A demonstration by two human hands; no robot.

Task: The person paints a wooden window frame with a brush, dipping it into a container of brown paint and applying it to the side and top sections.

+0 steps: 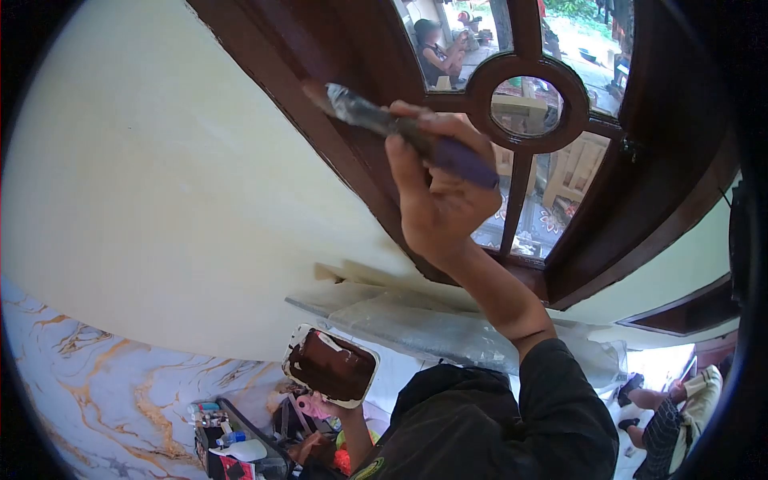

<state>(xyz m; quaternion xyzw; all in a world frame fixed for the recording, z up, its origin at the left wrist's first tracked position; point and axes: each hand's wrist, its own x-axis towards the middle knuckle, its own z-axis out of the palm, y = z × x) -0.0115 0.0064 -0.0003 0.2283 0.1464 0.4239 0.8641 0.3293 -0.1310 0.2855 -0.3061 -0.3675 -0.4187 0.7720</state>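
Note:
My right hand (444, 188) is closed around the purple handle of a paintbrush (372, 118), raised in front of the window. The brush's pale, smeared metal band points up and left, and its blurred bristles overlap the dark brown wooden frame (352, 152). Low down, my left hand (346, 410) supports a white rectangular paint tub (374, 384) from below, its fingers mostly hidden. Brown paint (324, 360) coats the inside of the tub, with smears along its rim. Glass panes and a round pane (526, 106) sit within the brown frame.
Cream wall (176, 176) borders the frame on the left, with marbled panels (120, 392) below. A plastic-covered ledge (416, 324) runs under the window. Bottles and other items (236, 448) stand at lower left. One person (440, 52) sits outside; another person's legs (660, 432) show at lower right.

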